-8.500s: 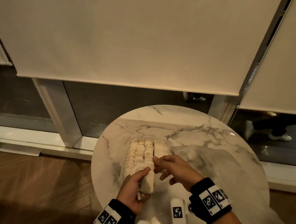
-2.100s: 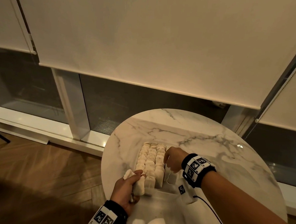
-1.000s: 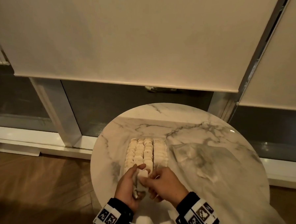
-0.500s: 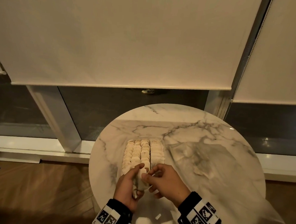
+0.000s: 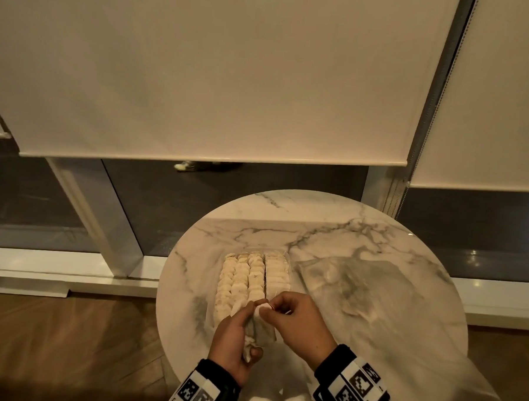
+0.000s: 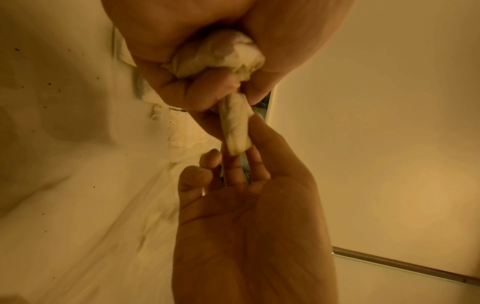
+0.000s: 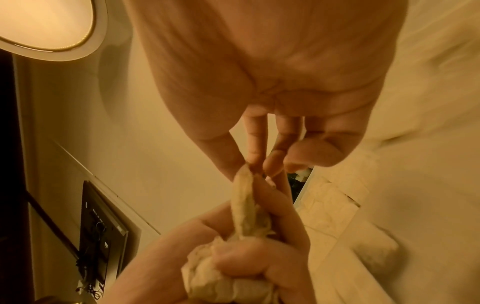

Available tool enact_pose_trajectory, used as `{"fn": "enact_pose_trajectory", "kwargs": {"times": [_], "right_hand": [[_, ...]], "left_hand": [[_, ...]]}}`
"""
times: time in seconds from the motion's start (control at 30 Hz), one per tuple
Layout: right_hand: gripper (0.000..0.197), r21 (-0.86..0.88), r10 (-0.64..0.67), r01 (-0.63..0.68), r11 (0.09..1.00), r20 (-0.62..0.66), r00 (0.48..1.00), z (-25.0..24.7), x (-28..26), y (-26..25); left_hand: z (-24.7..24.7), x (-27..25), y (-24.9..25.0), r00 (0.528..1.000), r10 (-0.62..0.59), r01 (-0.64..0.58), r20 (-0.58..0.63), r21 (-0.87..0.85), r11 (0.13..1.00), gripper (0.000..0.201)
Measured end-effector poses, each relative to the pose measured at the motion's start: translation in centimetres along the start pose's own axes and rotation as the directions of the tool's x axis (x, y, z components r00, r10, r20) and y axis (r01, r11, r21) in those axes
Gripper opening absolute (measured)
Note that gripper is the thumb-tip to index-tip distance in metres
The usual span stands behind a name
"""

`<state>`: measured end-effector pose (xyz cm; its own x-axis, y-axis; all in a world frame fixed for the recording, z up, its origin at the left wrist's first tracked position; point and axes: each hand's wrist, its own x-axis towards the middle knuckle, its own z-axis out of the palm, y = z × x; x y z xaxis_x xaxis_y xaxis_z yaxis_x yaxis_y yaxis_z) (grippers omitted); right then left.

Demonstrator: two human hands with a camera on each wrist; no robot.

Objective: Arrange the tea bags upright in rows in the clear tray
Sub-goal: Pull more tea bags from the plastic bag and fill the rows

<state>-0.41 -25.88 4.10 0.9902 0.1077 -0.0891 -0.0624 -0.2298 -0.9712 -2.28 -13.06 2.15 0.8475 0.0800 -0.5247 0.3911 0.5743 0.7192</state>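
The clear tray (image 5: pixel 289 263) stands on the round marble table (image 5: pixel 332 234) and holds several rows of pale tea bags (image 5: pixel 247 276) standing upright. Just in front of its near end, my left hand (image 5: pixel 244 328) grips a bunch of loose tea bags (image 6: pixel 218 55) in its fist. One tea bag (image 6: pixel 235 127) sticks up out of that bunch. My right hand (image 5: pixel 266 307) pinches the top of that tea bag (image 7: pixel 242 197) with its fingertips (image 7: pixel 255 160). The tray's near end is hidden behind both hands.
A crumpled clear plastic bag (image 5: pixel 359 291) lies on the table to the right of the tray. The table's left edge (image 5: pixel 163 287) is close to the tray, with wooden floor below. Window frames and lowered blinds stand behind the table.
My right hand came back from the tray's right row to the bunch in my left hand and now pinches the top of one bag. The left hand has stayed in place.
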Motion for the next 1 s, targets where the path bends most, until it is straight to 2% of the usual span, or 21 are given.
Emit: {"fn": "enact_pose_trajectory", "kwargs": {"times": [0.23,0.4,0.53,0.63,0.8,1.0], "right_hand": [[0.01,0.264,0.033,-0.029,0.964,-0.01,0.999,-0.6,0.3,-1.7],[0.014,0.296,0.037,-0.027,0.955,-0.027,0.999,-1.4,1.3,-2.2],[0.021,0.244,0.024,-0.01,0.97,-0.056,0.998,-1.8,2.9,-1.6],[0.015,0.225,0.031,-0.012,0.974,-0.078,0.997,-1.8,3.7,-1.4],[0.005,0.336,0.032,-0.011,0.942,-0.059,0.998,-1.0,3.8,-1.6],[0.007,0.363,0.01,-0.007,0.932,-0.007,1.0,0.0,3.5,-1.7]], "left_hand": [[-1.0,0.4,0.6,1.0,-0.023,0.022,-0.015,-0.072,0.997,0.028],[-1.8,0.5,1.1,1.0,-0.024,0.022,-0.019,-0.1,0.995,0.027],[-2.5,0.7,1.4,0.999,-0.042,0.038,-0.033,-0.112,0.993,0.026],[-2.8,0.8,1.6,0.998,-0.043,0.038,-0.04,-0.119,0.992,0.027],[-2.7,0.7,1.2,1.0,-0.008,0.006,-0.027,-0.049,0.999,0.029],[-1.6,0.1,0.9,0.998,0.065,-0.066,0.014,0.009,0.998,0.034]]}}
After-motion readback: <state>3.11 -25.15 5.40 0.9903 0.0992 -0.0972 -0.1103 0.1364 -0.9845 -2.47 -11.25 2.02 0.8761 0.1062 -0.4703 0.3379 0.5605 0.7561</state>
